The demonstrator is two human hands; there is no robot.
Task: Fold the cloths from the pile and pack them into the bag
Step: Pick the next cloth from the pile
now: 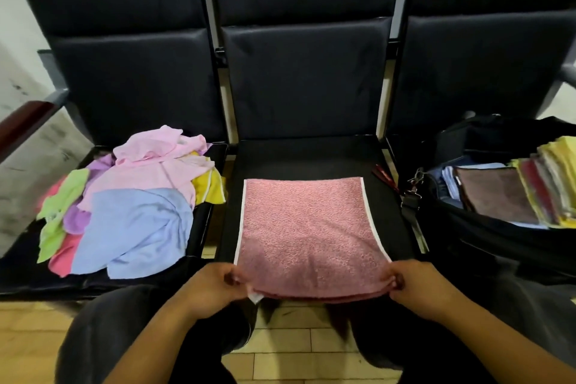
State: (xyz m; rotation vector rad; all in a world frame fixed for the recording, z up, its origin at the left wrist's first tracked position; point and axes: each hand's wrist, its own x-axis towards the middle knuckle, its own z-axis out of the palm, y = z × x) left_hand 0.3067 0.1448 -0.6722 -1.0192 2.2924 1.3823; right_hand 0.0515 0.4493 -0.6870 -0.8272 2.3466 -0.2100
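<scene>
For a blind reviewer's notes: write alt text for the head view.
A person's left hand and right hand each pinch a near corner of a pink towel spread on the middle seat. A pile of unfolded cloths lies to the left; an open black bag holding folded cloths sits to the right.

A dusty-pink, white-edged cloth (pixel 307 227) is shown between a pastel pile (pixel 131 196) and a black bag (pixel 486 237) on black seats (pixel 305 78)

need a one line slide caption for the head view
Both hands, left and right, pinch the near corners of a pink towel on the middle seat, between the cloth pile and the bag.
</scene>
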